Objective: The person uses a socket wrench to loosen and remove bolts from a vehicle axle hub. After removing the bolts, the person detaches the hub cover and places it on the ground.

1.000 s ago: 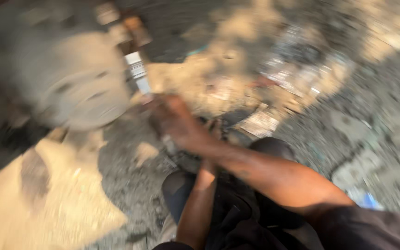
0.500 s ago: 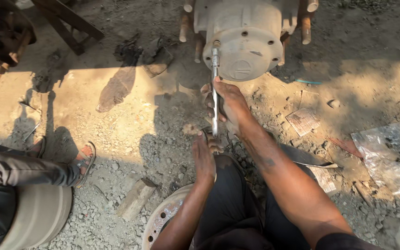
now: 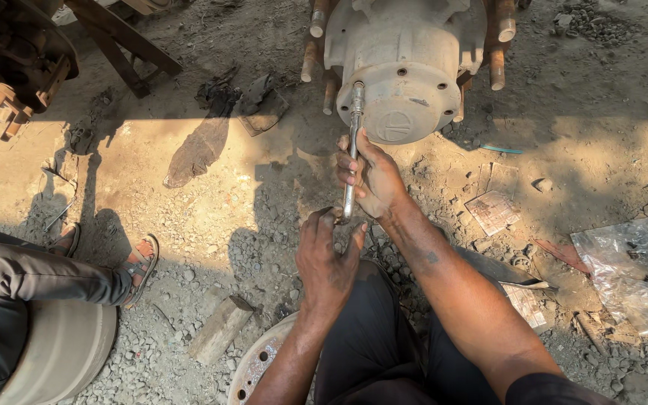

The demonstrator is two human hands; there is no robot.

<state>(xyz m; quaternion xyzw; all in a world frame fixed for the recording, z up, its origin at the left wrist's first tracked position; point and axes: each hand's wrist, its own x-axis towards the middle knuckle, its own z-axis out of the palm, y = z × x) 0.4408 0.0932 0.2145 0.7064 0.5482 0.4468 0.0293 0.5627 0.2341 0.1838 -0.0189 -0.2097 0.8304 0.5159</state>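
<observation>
Hub (image 3: 403, 67): top cut by frame edge | wrench (image 3: 352, 150): lower shaft hidden inside right hand (image 3: 375, 180) | seated person (image 3: 16, 300): cropped at left edge

Crumpled clear plastic bag (image 3: 631, 274) on the gravel at the right edge, glinting in the sun, contents unclear. Flattened, dirty brownish cardboard carton piece (image 3: 493, 211) lies near it, towards the middle. Second flattened printed card scrap (image 3: 528, 304), pale and dusty, sits lower down. No signs or screens.
</observation>
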